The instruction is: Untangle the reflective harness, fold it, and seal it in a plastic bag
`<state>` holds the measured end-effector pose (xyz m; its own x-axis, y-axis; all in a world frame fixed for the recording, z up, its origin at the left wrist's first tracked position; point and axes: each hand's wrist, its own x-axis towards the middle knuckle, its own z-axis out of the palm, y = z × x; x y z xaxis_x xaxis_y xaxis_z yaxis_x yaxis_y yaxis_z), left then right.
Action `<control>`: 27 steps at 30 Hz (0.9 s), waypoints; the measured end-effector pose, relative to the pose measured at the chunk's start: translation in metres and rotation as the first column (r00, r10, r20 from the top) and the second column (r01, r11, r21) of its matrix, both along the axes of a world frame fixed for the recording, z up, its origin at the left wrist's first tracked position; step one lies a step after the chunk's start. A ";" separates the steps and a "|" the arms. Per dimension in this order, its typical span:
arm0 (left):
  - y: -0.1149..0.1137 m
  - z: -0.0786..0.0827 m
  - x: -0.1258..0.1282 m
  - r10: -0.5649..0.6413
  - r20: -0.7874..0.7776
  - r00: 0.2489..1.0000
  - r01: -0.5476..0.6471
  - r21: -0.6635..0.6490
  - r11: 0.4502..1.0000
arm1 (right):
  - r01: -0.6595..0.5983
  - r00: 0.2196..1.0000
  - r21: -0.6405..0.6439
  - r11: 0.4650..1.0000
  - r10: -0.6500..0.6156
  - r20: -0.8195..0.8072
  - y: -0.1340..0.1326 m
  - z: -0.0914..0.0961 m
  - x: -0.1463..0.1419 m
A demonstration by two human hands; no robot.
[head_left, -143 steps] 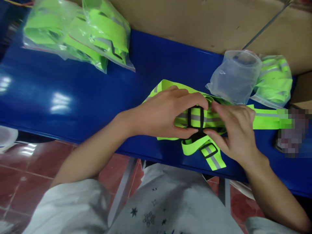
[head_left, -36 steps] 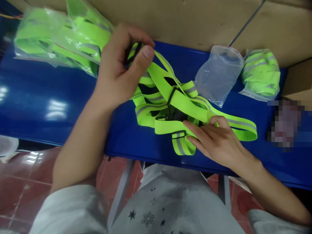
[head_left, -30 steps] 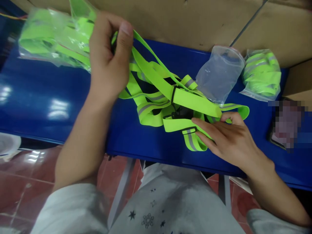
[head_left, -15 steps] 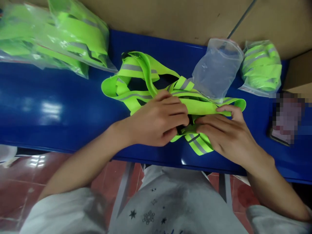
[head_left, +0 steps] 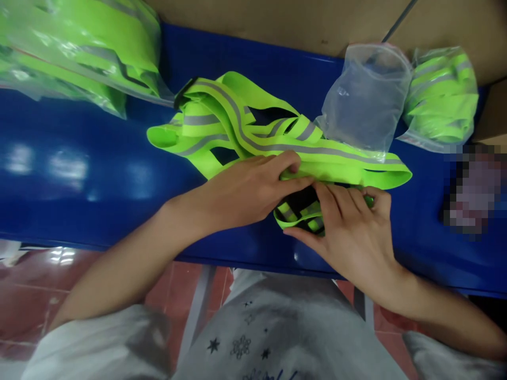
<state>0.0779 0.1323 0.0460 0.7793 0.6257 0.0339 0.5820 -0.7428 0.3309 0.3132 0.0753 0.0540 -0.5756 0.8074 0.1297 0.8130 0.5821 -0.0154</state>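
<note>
Neon yellow-green straps with grey stripes, like a reflective belt harness, lie loosely looped on the blue table. A black buckle shows at the harness's far left end. My left hand is closed on the near side of the straps, index finger and thumb close together. Beside it, my right hand grips a folded bundle of strap with a black part, thumb below and fingers above. Exactly what lies between the left fingertips is hidden.
A clear zip bag lies flat behind the straps. Right of it sits a bag packed with green straps; more filled bags are piled at the far left. A blurred-out phone-like object lies at the right. Cardboard stands along the back.
My right hand has turned over the small bundle, its thumb now at the near edge. My left hand has shifted slightly and extended its index finger. The view has moved a little.
</note>
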 end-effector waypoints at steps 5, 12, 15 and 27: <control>0.006 -0.005 -0.005 0.007 0.082 0.997 -0.013 0.074 0.997 | -0.020 0.999 -0.091 0.996 0.016 -0.042 0.007 -0.006 0.009; 0.007 -0.002 -0.008 0.021 0.103 0.994 -0.031 0.092 0.995 | -0.160 0.964 -0.186 0.969 0.113 -0.243 0.024 -0.008 0.030; 0.006 -0.001 -0.008 0.009 0.103 0.995 -0.026 0.158 0.987 | -0.204 0.951 -0.159 0.966 0.157 -0.266 0.026 -0.006 0.033; 0.005 0.004 -0.011 -0.001 0.384 0.923 -0.041 0.102 0.994 | -0.337 0.884 -0.127 0.933 0.267 -0.384 0.026 0.005 0.036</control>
